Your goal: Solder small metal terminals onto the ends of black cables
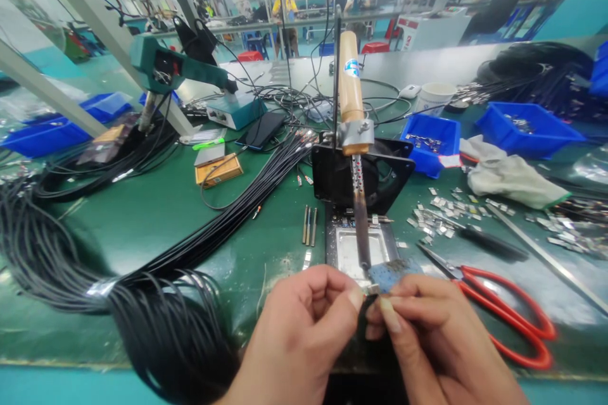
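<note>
Left hand [304, 323]: at the table's near edge, right of its middle; thumb and forefinger closed on a small metal connector [372, 289].
Right hand [437, 329]: just beside it, thumb and fingertips pinching a short black cable [367, 311] at the connector.
Metal connector: between the two hands, just below the soldering iron's tip; whether they touch, I cannot tell.
Soldering iron [349, 76]: clamped tip down, wooden handle up, before a black fan [380, 174].
Blue sponge [396, 271]: just beyond the fingertips, next to a metal tray [363, 245].
Scissors [506, 310]: red handles toward the table's near right corner, blades pointing inward.
Cable bundle [171, 323]: coiled over the table's near edge at left, its strands running toward the far edge.
Blue bins [527, 133]: toward the table's far right corner, small metal parts inside.
Table [266, 228]: green-topped.
</note>
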The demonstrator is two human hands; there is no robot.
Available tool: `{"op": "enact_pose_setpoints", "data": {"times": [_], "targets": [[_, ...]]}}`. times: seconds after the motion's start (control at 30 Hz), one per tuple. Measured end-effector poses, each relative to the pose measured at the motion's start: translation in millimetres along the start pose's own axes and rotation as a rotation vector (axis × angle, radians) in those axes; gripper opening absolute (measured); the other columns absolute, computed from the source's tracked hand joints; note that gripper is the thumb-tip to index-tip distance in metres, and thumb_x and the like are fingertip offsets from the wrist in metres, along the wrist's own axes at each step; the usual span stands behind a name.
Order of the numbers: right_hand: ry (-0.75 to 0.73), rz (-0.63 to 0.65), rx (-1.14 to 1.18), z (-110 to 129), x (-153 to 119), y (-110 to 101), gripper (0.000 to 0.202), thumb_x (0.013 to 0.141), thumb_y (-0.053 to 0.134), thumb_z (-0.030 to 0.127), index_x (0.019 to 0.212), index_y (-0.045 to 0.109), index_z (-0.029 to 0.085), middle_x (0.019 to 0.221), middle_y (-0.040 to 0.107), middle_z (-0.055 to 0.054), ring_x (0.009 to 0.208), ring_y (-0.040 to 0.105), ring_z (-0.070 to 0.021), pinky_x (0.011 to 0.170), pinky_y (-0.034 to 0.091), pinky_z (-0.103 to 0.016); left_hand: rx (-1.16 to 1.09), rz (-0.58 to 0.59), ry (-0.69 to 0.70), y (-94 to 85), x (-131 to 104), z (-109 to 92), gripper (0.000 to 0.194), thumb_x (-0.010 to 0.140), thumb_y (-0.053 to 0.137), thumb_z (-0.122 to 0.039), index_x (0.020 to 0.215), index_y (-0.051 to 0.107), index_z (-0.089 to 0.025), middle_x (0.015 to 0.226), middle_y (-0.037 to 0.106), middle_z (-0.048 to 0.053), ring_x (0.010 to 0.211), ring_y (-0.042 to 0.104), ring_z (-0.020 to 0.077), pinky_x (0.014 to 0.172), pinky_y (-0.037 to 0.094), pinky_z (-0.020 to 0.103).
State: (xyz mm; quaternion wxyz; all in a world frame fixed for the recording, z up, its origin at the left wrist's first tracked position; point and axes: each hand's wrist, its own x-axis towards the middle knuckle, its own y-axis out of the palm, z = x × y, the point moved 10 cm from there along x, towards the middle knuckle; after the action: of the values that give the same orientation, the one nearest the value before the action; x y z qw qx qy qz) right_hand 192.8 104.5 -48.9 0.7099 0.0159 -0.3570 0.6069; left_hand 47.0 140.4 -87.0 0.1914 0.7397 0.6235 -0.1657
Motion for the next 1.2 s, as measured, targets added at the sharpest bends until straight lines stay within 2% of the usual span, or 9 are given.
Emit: {"op": "enact_pose_setpoints", "data": {"times": [0.1, 0.23, 0.33, 0.67, 0.9, 1.2], "targets": [[-0.003, -0.070, -0.035, 4, 1, -8, 0.015, 0.091, 0.067, 0.009, 0.100, 0.069, 0.021, 0.104, 0.069, -0.006, 0.089, 0.075, -0.0152, 0.073, 0.063, -0.021, 0.014, 0.001, 0.011, 1.2, -1, -1, 0.021, 0.089, 0.068, -0.034, 0.079, 0.066, -0.015, 0.064, 0.055, -0.004, 0.058, 0.040, 0.0094, 0.054, 0.035, 0.020], [-0.033, -0.052, -0.079, 13, 2, -4, 0.017, 0.091, 0.069, 0.010, 0.102, 0.070, 0.023, 0.111, 0.073, -0.004, 0.097, 0.075, -0.0141, 0.085, 0.059, -0.019, 0.029, -0.001, -0.009, 2.5, -3, 1, 0.027, 0.089, 0.068, -0.041, 0.081, 0.066, -0.015, 0.067, 0.056, -0.002, 0.062, 0.044, 0.0121, 0.058, 0.037, 0.022], [0.052, -0.093, -0.055, 7, 1, -5, 0.013, 0.093, 0.067, 0.012, 0.099, 0.070, 0.024, 0.111, 0.074, -0.003, 0.098, 0.075, -0.0132, 0.088, 0.057, -0.019, 0.052, -0.008, 0.002, 2.1, -4, 1, 0.028, 0.088, 0.068, -0.042, 0.081, 0.066, -0.015, 0.069, 0.058, -0.001, 0.064, 0.046, 0.0131, 0.059, 0.038, 0.023], [-0.068, -0.006, -0.115, 10, 6, -2, 0.016, 0.092, 0.069, 0.011, 0.103, 0.069, 0.023, 0.111, 0.073, -0.002, 0.100, 0.075, -0.0101, 0.092, 0.056, -0.013, 0.064, -0.020, 0.010, 1.7, -2, -4, 0.029, 0.087, 0.067, -0.043, 0.080, 0.065, -0.015, 0.069, 0.055, -0.002, 0.064, 0.044, 0.0131, 0.059, 0.037, 0.023], [-0.020, -0.050, -0.095, 8, 8, -1, 0.016, 0.092, 0.068, 0.011, 0.101, 0.069, 0.024, 0.111, 0.072, -0.001, 0.097, 0.074, -0.0089, 0.090, 0.057, -0.013, 0.089, -0.011, 0.049, 1.4, -1, -6, 0.027, 0.089, 0.066, -0.040, 0.080, 0.065, -0.015, 0.067, 0.054, -0.003, 0.061, 0.042, 0.0115, 0.057, 0.036, 0.022], [0.008, -0.069, -0.074, 8, 9, -1, 0.016, 0.091, 0.068, 0.010, 0.100, 0.070, 0.023, 0.109, 0.073, -0.002, 0.096, 0.075, -0.0123, 0.086, 0.060, -0.018, 0.081, -0.020, 0.059, 0.5, -1, -11, 0.023, 0.092, 0.065, -0.035, 0.080, 0.065, -0.016, 0.063, 0.050, -0.006, 0.057, 0.036, 0.0094, 0.052, 0.030, 0.020]]}}
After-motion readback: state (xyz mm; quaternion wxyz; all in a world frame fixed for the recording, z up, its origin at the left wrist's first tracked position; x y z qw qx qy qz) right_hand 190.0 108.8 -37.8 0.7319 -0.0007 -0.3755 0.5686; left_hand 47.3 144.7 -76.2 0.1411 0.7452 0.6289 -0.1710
